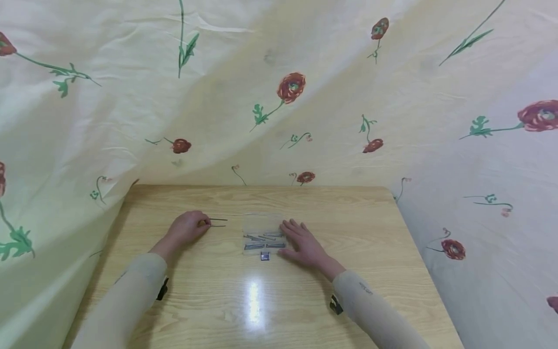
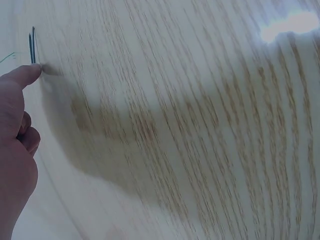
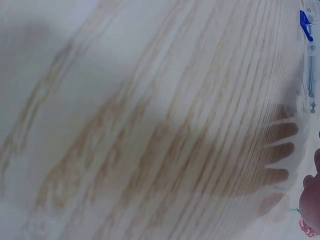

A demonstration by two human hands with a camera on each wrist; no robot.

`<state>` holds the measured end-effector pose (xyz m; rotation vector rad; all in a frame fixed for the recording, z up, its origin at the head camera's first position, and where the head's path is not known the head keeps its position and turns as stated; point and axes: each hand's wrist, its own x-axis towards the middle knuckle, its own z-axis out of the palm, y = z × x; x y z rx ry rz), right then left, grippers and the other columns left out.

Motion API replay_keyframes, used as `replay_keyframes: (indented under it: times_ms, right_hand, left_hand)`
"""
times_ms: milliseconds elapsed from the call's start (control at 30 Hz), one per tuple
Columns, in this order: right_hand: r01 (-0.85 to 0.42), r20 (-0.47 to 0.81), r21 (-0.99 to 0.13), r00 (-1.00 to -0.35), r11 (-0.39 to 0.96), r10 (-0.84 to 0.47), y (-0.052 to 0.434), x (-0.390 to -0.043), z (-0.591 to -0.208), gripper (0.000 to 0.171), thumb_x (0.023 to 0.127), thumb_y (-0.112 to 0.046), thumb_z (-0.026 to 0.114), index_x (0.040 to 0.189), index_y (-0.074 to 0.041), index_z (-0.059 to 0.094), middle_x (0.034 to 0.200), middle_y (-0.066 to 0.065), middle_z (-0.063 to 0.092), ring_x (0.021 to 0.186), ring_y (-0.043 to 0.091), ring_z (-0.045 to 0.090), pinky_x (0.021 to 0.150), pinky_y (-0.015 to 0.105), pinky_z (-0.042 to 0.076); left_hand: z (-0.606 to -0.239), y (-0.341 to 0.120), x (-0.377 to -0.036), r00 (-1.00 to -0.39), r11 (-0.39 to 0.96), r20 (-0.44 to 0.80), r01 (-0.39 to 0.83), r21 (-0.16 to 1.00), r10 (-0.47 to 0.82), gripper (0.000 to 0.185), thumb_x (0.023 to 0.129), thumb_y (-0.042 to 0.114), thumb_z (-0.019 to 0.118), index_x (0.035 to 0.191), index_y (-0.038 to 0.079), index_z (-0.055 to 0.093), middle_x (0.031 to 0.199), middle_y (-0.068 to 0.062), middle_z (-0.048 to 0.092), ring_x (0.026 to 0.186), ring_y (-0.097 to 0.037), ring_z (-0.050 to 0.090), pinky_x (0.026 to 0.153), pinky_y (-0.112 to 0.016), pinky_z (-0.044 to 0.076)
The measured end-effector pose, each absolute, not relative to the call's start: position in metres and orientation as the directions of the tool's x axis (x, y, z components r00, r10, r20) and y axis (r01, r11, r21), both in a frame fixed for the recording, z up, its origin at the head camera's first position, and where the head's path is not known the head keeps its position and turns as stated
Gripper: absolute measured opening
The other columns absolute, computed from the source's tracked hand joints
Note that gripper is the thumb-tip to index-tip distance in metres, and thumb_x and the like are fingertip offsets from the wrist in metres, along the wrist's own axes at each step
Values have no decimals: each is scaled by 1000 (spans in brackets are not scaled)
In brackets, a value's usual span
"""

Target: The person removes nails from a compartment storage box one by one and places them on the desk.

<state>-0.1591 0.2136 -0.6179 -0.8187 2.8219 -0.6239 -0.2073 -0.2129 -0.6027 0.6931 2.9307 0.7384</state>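
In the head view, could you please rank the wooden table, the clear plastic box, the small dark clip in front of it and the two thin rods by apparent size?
1. wooden table
2. clear plastic box
3. two thin rods, long but very slim
4. small dark clip

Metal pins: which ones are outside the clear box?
The two thin pins at the left hand fingertips, left of the clear box; the others lie inside it.

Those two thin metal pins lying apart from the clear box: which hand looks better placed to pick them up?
The left hand. Its fingertips already sit at the near ends of the two pins, while the right hand lies flat beside the clear box, farther from them.
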Motion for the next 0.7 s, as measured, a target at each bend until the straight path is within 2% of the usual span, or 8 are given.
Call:
replay_keyframes:
  times_ms: [233, 467, 700]
  right_hand:
    - [-493, 6, -427, -840, 758, -542, 215, -159, -617, 85, 100, -57, 67, 166, -11, 37, 174, 11, 30, 163, 32, 20, 132, 55, 11]
    - [-486, -10, -418, -842, 767, -539, 216, -159, -616, 86, 100, -57, 67, 166, -11, 36, 174, 8, 28, 163, 30, 19, 132, 52, 10]
    - [-494, -1, -426, -837, 758, -547, 216, -157, -616, 85, 100, -55, 69, 166, -11, 37, 173, 9, 29, 163, 32, 21, 132, 55, 11]
  left_hand:
    - [-604, -210, -208, -904, 783, 72, 403, 474, 422, 5, 97, 13, 78, 102, 11, 81, 94, -2, 74, 85, -22, 68, 85, -51, 58]
    - [-606, -206, -206, -918, 792, 49, 366, 488, 394, 7, 99, 15, 77, 103, 12, 81, 94, 0, 73, 83, -19, 65, 82, -50, 58]
    - [-608, -207, -203, -912, 795, 83, 391, 464, 401, 7, 98, 15, 78, 103, 11, 81, 96, -3, 75, 89, -27, 71, 88, -53, 58]
